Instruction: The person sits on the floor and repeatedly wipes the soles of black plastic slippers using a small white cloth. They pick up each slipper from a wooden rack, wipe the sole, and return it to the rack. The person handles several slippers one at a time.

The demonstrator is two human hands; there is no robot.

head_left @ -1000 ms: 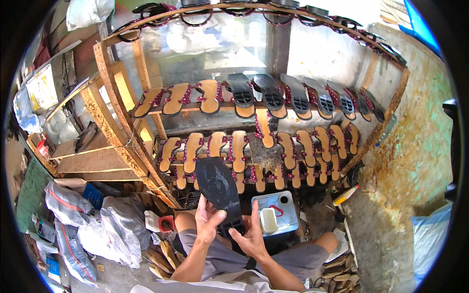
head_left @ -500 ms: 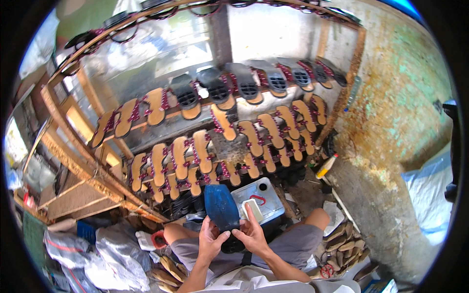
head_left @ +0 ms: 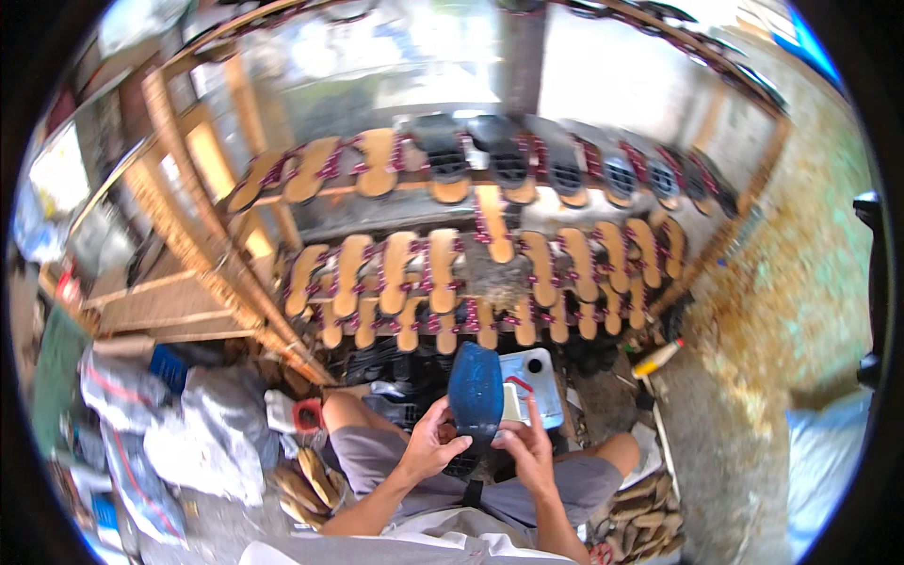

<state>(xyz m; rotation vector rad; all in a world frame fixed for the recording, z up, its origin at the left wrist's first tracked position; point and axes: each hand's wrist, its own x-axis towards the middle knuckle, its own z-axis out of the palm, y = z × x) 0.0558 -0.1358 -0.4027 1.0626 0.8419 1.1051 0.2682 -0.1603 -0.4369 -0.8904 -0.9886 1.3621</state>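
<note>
Over my lap a shoe sole (head_left: 476,388) is held up, its wide blue end pointing away from me and its darker, narrow end toward me. My left hand (head_left: 435,446) is closed on the near left side, with the thumb on the face of the sole. My right hand (head_left: 527,446) pinches the near right side, its index finger stretched forward. Behind the sole sits a pale blue-white box lid (head_left: 548,400) with a dark round hole, a red loop (head_left: 519,382) and a small cream block (head_left: 511,403) on it.
A wooden rack (head_left: 221,240) ahead carries rows of tan sandals (head_left: 443,273) with dark red straps and black soles (head_left: 441,160). White sacks (head_left: 212,443) lie at left; loose tan pieces (head_left: 645,518) lie at right. A yellow bottle (head_left: 657,360) is on the floor near the stained wall (head_left: 800,254).
My view has swung left, so the rack sits further right. The sole has turned partly edge-on in my hands, and my left hand has slid a little apart from my right.
</note>
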